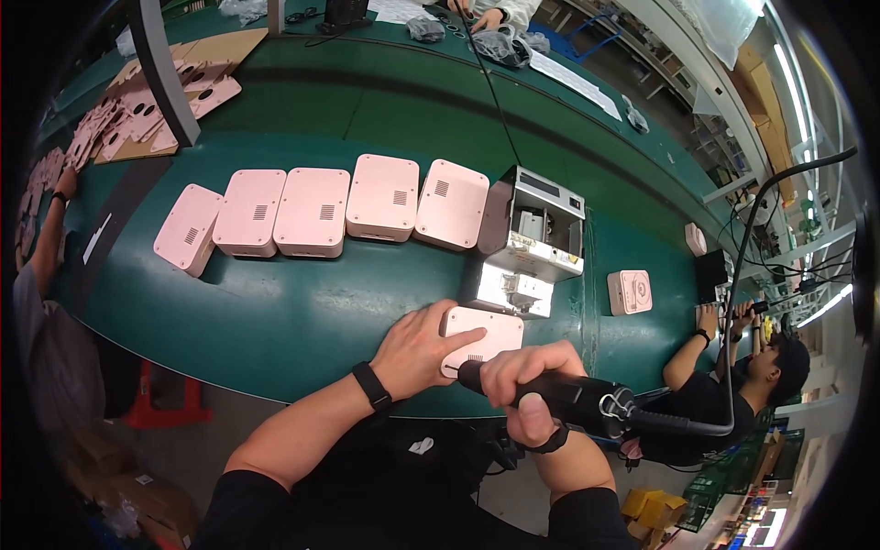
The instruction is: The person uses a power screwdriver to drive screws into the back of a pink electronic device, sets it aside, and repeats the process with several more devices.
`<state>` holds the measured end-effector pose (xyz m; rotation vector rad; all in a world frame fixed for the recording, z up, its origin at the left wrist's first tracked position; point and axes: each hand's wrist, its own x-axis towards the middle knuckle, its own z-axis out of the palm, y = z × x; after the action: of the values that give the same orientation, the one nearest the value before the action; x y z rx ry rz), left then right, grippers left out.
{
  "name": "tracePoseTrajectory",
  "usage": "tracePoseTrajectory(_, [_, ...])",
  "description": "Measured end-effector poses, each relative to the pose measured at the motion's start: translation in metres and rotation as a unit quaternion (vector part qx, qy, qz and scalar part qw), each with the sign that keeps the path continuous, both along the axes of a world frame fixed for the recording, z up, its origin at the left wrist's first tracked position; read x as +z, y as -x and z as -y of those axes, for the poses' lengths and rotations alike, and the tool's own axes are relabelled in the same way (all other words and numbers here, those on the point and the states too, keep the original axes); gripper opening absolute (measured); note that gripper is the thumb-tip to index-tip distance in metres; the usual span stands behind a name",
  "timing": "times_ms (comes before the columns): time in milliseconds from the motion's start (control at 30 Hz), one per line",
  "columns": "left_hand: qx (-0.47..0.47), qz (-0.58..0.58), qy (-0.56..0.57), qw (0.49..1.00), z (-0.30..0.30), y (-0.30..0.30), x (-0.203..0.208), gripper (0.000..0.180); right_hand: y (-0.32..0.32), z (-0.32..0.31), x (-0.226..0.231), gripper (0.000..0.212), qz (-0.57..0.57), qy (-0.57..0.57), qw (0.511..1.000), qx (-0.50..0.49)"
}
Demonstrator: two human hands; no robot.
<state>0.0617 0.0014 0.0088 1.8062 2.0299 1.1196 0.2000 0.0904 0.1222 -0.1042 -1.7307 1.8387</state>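
Observation:
A pink plastic box (500, 330) with rounded corners and a small slotted vent lies near the table's front edge. My left hand (417, 346) grips its left side, with a finger across the top. In my right hand (532, 385) is a black electric screwdriver (573, 403), held nearly level, its cable running off to the right. Its tip is at the box's near left corner; whether it sits in a screw hole I cannot tell. Just beyond the box stands a grey and silver screw feeder (536, 229) with an open front.
Several similar pink boxes (312, 211) form a row at the left and middle of the green table (367, 330). Another pink box (630, 291) lies right of the feeder. Flat pink panels (151, 115) are heaped at far left. Co-workers sit at both sides; a metal post (165, 73) rises at left.

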Motion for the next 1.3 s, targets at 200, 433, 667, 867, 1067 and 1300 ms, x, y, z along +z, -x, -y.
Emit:
tracePoseTrajectory(200, [0.003, 0.002, -0.007, 1.0, -0.002, 0.003, 0.006, 0.069, 0.002, -0.002, -0.003, 0.035, -0.022, -0.038, 0.999, 0.017])
tracePoseTrajectory(433, [-0.022, 0.017, 0.065, 0.998, -0.01, -0.006, 0.024, 0.076, -0.025, -0.018, 0.026, 0.03, -0.086, 0.015, 0.996, -0.024])
tracePoseTrajectory(667, [-0.155, 0.208, 0.157, 0.953, -0.005, -0.01, 0.02, 0.073, -0.133, 0.016, 0.007, 0.023, -0.285, 0.101, 0.942, -0.145])
tracePoseTrajectory(867, [-0.195, 0.636, 0.474, 0.576, -0.084, -0.055, 0.006, 0.072, -0.198, 0.031, -0.032, 0.03, -0.216, 0.189, 0.88, -0.379])
tracePoseTrajectory(1067, [-0.192, 0.716, 0.396, 0.542, -0.195, -0.135, 0.011, 0.08, -0.211, 0.037, -0.048, 0.026, -0.2, 0.189, 0.854, -0.442])
tracePoseTrajectory(1300, [-0.277, 0.539, 0.321, 0.728, -0.126, -0.114, 0.029, 0.065, -0.194, 0.03, -0.028, 0.014, -0.096, 0.114, 0.84, -0.521])
